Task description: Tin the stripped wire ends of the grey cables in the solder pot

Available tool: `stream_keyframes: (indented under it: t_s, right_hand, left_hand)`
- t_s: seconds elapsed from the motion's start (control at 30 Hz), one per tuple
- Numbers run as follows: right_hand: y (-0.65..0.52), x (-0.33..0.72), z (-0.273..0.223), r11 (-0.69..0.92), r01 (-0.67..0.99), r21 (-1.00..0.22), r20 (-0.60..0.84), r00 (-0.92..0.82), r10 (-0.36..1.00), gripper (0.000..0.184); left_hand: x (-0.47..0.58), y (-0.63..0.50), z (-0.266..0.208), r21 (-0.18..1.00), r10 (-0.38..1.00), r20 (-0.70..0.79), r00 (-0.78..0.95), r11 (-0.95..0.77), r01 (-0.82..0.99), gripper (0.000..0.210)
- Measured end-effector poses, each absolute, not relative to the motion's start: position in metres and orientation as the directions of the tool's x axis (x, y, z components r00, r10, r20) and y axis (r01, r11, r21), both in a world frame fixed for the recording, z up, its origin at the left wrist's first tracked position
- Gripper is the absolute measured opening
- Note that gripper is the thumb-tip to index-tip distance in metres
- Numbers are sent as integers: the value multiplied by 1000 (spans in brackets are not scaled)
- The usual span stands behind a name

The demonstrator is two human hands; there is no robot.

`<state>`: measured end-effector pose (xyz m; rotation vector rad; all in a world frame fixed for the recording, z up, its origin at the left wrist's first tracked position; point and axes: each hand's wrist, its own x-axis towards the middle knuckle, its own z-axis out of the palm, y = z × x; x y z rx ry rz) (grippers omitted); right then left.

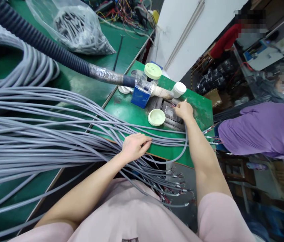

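Note:
My right hand [184, 110] pinches the end of a grey cable [181, 155], whose thin wires point left over a square, silvery-topped metal pot [170, 113]. From that hand the cable loops down and back towards the bundle. My left hand [135, 146] lies on the bundle of grey cables [81, 143], its fingers curled and thumb pressed in at the cables. How many it grips is hidden. A pale green round dish [157, 117] sits just left of the pot, and a white tub [179, 89] stands behind it.
A black corrugated hose [66, 58] runs to a nozzle above the pot, propped on a blue box [140, 96]. A clear bag of grey pieces [79, 30] lies at the back. Stripped cable ends [174, 188] hang below the table edge. A person in purple [260, 129] is at the right.

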<state>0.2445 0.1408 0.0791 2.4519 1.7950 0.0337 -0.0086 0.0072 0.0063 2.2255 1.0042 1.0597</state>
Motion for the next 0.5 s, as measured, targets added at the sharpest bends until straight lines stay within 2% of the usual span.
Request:
stream_keyframes:
  t_s: [0.5]
  right_hand:
    - [141,244,76,-289,951,110,-33,294,955,30]
  left_hand:
    - [-8,7,6,647,758,488,433,-647,403,22]
